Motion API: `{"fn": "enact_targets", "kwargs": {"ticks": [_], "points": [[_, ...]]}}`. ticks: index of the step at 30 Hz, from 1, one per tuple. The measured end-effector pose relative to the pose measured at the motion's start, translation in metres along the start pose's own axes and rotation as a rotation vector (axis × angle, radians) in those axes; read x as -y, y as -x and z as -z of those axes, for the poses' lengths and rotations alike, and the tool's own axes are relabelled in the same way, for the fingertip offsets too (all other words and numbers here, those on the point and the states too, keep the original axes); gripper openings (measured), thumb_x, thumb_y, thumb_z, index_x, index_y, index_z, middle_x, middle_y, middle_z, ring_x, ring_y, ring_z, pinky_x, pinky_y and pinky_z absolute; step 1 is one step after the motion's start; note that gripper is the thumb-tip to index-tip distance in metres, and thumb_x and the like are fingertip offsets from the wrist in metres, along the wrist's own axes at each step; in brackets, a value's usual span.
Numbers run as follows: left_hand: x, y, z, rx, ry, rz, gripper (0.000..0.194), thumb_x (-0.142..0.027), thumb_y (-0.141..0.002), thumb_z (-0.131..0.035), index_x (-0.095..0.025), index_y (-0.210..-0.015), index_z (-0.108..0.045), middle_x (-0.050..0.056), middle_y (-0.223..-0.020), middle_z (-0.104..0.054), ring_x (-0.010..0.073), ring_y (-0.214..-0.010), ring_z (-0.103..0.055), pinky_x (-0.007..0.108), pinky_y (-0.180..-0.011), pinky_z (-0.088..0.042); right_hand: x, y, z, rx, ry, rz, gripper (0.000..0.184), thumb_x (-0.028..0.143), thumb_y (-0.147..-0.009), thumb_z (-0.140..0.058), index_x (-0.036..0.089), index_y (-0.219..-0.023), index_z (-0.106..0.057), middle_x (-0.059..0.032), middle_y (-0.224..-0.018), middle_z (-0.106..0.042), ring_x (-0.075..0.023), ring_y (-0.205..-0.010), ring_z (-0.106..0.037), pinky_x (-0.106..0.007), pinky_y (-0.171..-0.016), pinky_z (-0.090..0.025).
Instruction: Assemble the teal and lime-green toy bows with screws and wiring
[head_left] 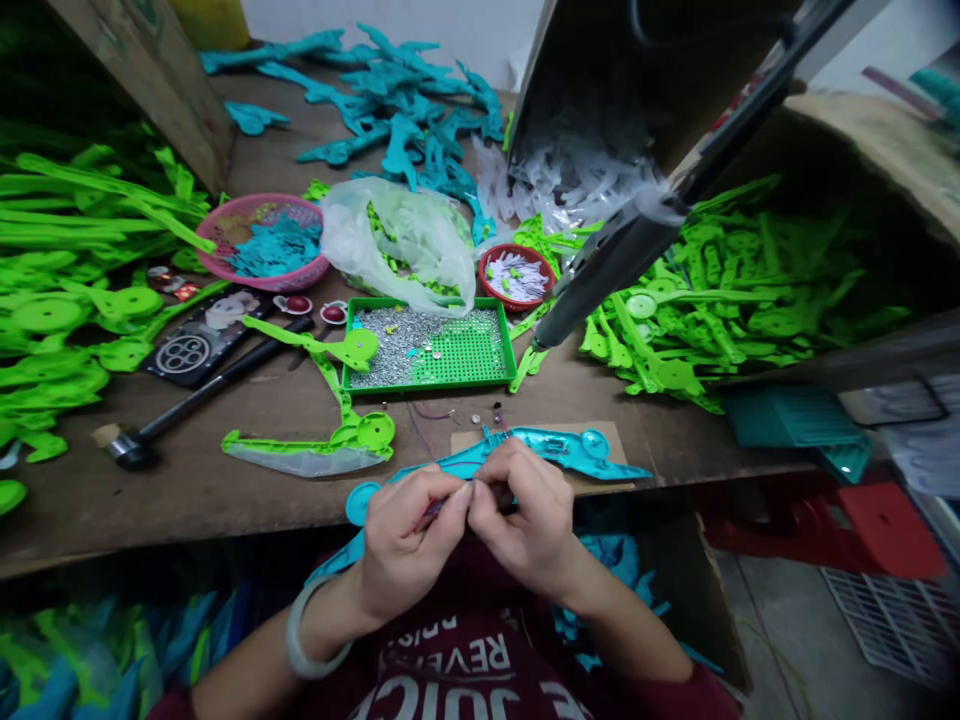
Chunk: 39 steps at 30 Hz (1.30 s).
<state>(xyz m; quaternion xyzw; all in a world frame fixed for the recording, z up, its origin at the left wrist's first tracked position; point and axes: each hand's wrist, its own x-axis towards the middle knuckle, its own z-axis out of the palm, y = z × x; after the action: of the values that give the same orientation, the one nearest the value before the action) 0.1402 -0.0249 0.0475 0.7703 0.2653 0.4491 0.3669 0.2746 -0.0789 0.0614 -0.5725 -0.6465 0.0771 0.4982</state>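
Note:
My left hand (412, 525) and my right hand (526, 515) meet fingertip to fingertip in front of the table edge, both closed in a pinch. A bit of purplish thin wire (432, 509) shows in my left hand; the pinched ends are hidden by the fingers. Just beyond my hands lies a blue plastic toy-like half shell (559, 447), its hollow side up, on a piece of cardboard (616, 440). Thin wire also runs from this shell towards my right hand. Under my left wrist, another blue part with a round disc (361, 503) sticks out.
Ahead stands a green tray (427, 386) of small metal screws. A green part (307, 450), a hammer (187, 405) and a pink basket (262, 262) lie to the left. A power screwdriver (600, 265) hangs at right, near heaped green parts (697, 310) and a red bowl (517, 302).

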Motion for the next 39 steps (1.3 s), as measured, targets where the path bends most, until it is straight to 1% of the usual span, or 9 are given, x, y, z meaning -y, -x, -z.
{"fn": "enact_targets", "kwargs": {"ticks": [4, 8, 12, 18, 23, 26, 31, 34, 39], "points": [[-0.005, 0.004, 0.002, -0.019, -0.051, -0.065, 0.013, -0.006, -0.089, -0.061, -0.019, -0.087, -0.059, -0.005, -0.065, -0.058, 0.0064, -0.056, -0.053, 0.018, -0.055, -0.042, -0.014, -0.001, 0.007, -0.049, 0.099, -0.083, 0.016, 0.008, -0.087, -0.054, 0.021, -0.079, -0.05, 0.0026, -0.067, -0.05, -0.0116, -0.062, -0.05, -0.025, -0.056, -0.04], [-0.005, 0.012, 0.008, -0.041, -0.081, -0.03, 0.015, -0.006, -0.087, -0.061, -0.02, -0.085, -0.06, -0.006, -0.063, -0.055, 0.0074, -0.054, -0.05, 0.02, -0.054, -0.04, -0.057, -0.01, 0.037, -0.325, 0.383, -0.324, 0.011, 0.015, -0.09, -0.056, 0.019, -0.08, -0.056, 0.0024, -0.068, -0.054, -0.0113, -0.057, -0.05, -0.024, -0.054, -0.04], [0.011, 0.011, 0.003, -0.096, 0.041, 0.267, 0.012, -0.016, -0.093, -0.061, -0.021, -0.082, -0.062, -0.005, -0.067, -0.058, 0.0079, -0.057, -0.05, 0.02, -0.056, -0.041, -0.075, -0.011, 0.044, -0.087, 0.448, -0.291, 0.017, 0.021, -0.095, -0.058, 0.019, -0.077, -0.058, -0.0003, -0.071, -0.056, -0.0132, -0.063, -0.052, -0.027, -0.06, -0.041], [0.036, -0.022, -0.001, -0.156, 0.291, 0.492, 0.017, -0.032, -0.094, -0.063, -0.02, -0.082, -0.065, -0.004, -0.064, -0.053, 0.0081, -0.053, -0.04, 0.021, -0.049, -0.033, -0.054, 0.002, 0.011, 0.08, 0.224, -0.083, 0.008, 0.012, -0.095, -0.056, 0.017, -0.1, -0.06, -0.0073, -0.094, -0.059, -0.0144, -0.077, -0.059, -0.027, -0.065, -0.049], [0.045, -0.041, 0.006, -0.03, 0.494, 0.566, 0.022, -0.039, -0.095, -0.06, -0.019, -0.088, -0.068, -0.006, -0.059, -0.04, 0.0085, -0.05, -0.03, 0.023, -0.047, -0.027, -0.048, -0.02, 0.008, -0.02, 0.019, -0.114, 0.014, 0.014, -0.093, -0.06, 0.019, -0.106, -0.061, -0.004, -0.091, -0.058, -0.0123, -0.073, -0.057, -0.025, -0.059, -0.049], [0.045, -0.046, 0.007, 0.019, 0.531, 0.564, 0.024, -0.041, -0.095, -0.06, -0.019, -0.088, -0.068, -0.006, -0.056, -0.034, 0.0088, -0.05, -0.028, 0.023, -0.047, -0.025, -0.045, -0.037, 0.005, 0.023, -0.041, -0.025, 0.024, 0.017, -0.091, -0.066, 0.019, -0.114, -0.06, -0.006, -0.097, -0.061, -0.0135, -0.076, -0.059, -0.026, -0.059, -0.05], [0.043, -0.055, 0.005, 0.05, 0.646, 0.613, 0.032, -0.049, -0.095, -0.058, -0.018, -0.091, -0.068, -0.006, -0.06, -0.033, 0.0083, -0.05, -0.027, 0.021, -0.045, -0.022, -0.042, -0.048, -0.003, 0.048, -0.066, 0.081, 0.012, 0.008, -0.094, -0.058, 0.019, -0.098, -0.063, -0.0029, -0.085, -0.065, -0.0136, -0.08, -0.061, -0.028, -0.07, -0.051], [0.044, -0.056, 0.006, 0.033, 0.748, 0.671, 0.035, -0.05, -0.096, -0.052, -0.018, -0.093, -0.066, -0.005, -0.065, -0.037, 0.0075, -0.051, -0.027, 0.02, -0.044, -0.021, -0.043, -0.046, 0.0, 0.01, -0.067, 0.006, 0.011, 0.011, -0.093, -0.061, 0.02, -0.1, -0.062, -0.0019, -0.086, -0.063, -0.0118, -0.074, -0.059, -0.026, -0.064, -0.05], [0.043, -0.053, 0.008, -0.031, 0.796, 0.73, 0.02, -0.039, -0.092, -0.055, -0.02, -0.09, -0.059, -0.005, -0.067, -0.041, 0.0067, -0.051, -0.03, 0.017, -0.045, -0.021, -0.046, -0.039, 0.006, 0.027, -0.086, -0.113, 0.016, 0.017, -0.09, -0.065, 0.02, -0.105, -0.061, -0.0013, -0.087, -0.061, -0.0104, -0.069, -0.058, -0.023, -0.057, -0.049]]}}
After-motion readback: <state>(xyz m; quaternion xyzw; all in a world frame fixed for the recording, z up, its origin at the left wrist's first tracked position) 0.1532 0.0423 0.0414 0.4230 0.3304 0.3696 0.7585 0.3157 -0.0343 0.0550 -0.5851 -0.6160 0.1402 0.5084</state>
